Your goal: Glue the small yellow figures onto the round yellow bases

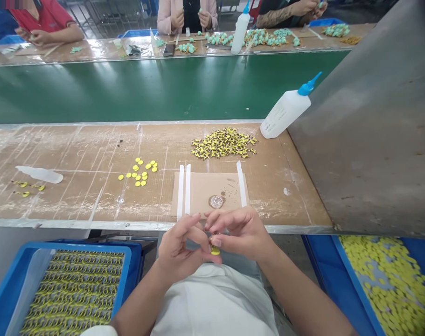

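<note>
Both hands meet just off the table's front edge, below the taped cardboard sheet [201, 193]. My left hand [184, 247] is closed, its fingertips pinching a small yellow piece [215, 251] from the left. My right hand [242, 233] is closed too, thumb and fingers on the upper part of that same piece, whose top is mostly hidden. A clear round blob [216, 201] sits on the cardboard, right beyond the fingers. Behind it lies a heap of small yellow and dark parts [224, 143]. Several yellow discs [138, 175] are scattered to the left.
A blue-tipped white bottle [285, 112] leans against a metal panel [380, 126] at right. Blue trays stand below: one [127, 275] with rows of parts, one [359, 289] with discs. Across the green belt [128, 88], people handle small items.
</note>
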The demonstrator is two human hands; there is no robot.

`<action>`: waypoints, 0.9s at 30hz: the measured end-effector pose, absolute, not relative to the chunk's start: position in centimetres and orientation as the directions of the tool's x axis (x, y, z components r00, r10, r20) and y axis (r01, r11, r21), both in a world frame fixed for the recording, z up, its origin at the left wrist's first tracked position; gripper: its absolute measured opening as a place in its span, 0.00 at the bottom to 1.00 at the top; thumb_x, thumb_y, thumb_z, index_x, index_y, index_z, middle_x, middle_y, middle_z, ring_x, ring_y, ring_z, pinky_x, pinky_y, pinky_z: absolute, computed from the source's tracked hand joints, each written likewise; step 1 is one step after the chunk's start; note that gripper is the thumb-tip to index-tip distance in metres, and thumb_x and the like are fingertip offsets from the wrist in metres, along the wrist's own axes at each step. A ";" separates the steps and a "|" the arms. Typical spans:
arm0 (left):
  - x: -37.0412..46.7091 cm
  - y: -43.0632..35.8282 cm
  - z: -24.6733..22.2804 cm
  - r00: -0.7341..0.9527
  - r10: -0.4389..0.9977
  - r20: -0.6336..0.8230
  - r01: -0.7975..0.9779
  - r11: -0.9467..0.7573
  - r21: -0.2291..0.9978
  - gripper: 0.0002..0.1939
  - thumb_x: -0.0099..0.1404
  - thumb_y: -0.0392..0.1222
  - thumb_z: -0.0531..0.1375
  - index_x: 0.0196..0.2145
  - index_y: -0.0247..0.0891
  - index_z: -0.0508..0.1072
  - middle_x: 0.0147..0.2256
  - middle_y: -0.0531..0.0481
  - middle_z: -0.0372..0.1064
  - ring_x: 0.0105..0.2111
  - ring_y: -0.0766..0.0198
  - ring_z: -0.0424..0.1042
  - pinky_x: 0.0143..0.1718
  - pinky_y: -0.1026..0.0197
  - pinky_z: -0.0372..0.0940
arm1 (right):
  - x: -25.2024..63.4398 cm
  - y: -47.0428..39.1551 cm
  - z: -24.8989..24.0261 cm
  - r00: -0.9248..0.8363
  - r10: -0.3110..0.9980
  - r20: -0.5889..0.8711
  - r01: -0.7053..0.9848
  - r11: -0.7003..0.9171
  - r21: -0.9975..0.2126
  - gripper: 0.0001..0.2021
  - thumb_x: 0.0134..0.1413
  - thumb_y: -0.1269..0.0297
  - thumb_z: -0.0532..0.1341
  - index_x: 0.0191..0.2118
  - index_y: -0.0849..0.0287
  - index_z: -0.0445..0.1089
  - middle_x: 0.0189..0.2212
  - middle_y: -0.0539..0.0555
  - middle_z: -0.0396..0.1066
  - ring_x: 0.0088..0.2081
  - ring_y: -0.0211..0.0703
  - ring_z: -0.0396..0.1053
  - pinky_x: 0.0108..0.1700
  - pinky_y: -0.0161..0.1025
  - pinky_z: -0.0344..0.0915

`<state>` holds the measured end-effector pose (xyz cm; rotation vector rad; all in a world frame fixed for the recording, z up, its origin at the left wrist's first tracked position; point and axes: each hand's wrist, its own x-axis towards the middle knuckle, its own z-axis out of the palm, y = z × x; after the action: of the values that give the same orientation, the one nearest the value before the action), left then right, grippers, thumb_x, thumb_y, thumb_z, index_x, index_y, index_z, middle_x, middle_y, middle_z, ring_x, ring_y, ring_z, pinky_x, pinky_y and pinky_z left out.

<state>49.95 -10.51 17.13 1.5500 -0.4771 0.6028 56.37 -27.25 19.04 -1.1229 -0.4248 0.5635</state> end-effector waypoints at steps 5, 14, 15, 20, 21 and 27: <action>50.0 -10.4 16.9 0.761 0.049 0.646 -0.643 -0.064 0.763 0.46 0.55 0.36 0.75 0.67 0.41 0.60 0.25 0.57 0.75 0.27 0.66 0.70 0.40 0.61 0.70 | 56.4 -27.2 19.0 0.774 0.631 0.054 -0.197 0.321 -0.926 0.06 0.47 0.66 0.76 0.34 0.54 0.83 0.32 0.56 0.80 0.35 0.45 0.76 0.45 0.45 0.72; 50.4 -10.3 17.4 0.724 0.127 0.678 -0.674 -0.078 0.735 0.46 0.51 0.38 0.76 0.65 0.45 0.64 0.35 0.51 0.76 0.36 0.62 0.74 0.43 0.58 0.73 | 56.3 -27.1 19.0 0.778 0.628 0.001 -0.254 0.316 -0.914 0.08 0.45 0.63 0.77 0.34 0.54 0.82 0.32 0.55 0.80 0.35 0.45 0.77 0.47 0.44 0.74; 50.4 -10.2 17.4 0.725 0.111 0.679 -0.674 -0.088 0.734 0.46 0.52 0.40 0.76 0.65 0.45 0.63 0.37 0.49 0.77 0.38 0.60 0.75 0.45 0.56 0.73 | 56.2 -27.1 19.1 0.783 0.621 -0.020 -0.266 0.306 -0.914 0.09 0.44 0.64 0.77 0.33 0.54 0.81 0.31 0.54 0.80 0.35 0.45 0.78 0.47 0.44 0.75; 50.2 -10.0 17.0 0.726 0.029 0.687 -0.681 -0.113 0.724 0.36 0.56 0.38 0.74 0.61 0.42 0.70 0.43 0.43 0.79 0.46 0.52 0.77 0.48 0.49 0.74 | 55.9 -27.1 19.3 0.850 0.522 -0.073 -0.242 0.263 -0.934 0.14 0.38 0.64 0.80 0.26 0.55 0.74 0.30 0.54 0.80 0.43 0.50 0.79 0.51 0.45 0.74; 50.2 -10.0 16.9 0.736 0.038 0.676 -0.672 -0.085 0.736 0.36 0.55 0.36 0.74 0.60 0.41 0.71 0.43 0.43 0.79 0.46 0.52 0.77 0.48 0.49 0.74 | 55.8 -27.1 19.3 0.854 0.517 -0.055 -0.222 0.267 -0.938 0.14 0.39 0.64 0.79 0.26 0.55 0.73 0.30 0.54 0.80 0.42 0.49 0.79 0.53 0.46 0.73; 49.5 -10.4 16.1 0.817 0.194 0.544 -0.566 0.081 0.821 0.33 0.53 0.37 0.75 0.56 0.44 0.73 0.43 0.45 0.78 0.43 0.54 0.79 0.46 0.51 0.77 | 55.5 -28.1 19.3 0.796 0.564 0.220 0.088 0.251 -0.964 0.07 0.54 0.72 0.71 0.38 0.53 0.78 0.34 0.53 0.80 0.42 0.48 0.78 0.58 0.49 0.69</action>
<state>49.50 -10.40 16.08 1.3803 -0.3288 0.5832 55.52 -28.08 19.26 -1.2952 -0.6054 0.3518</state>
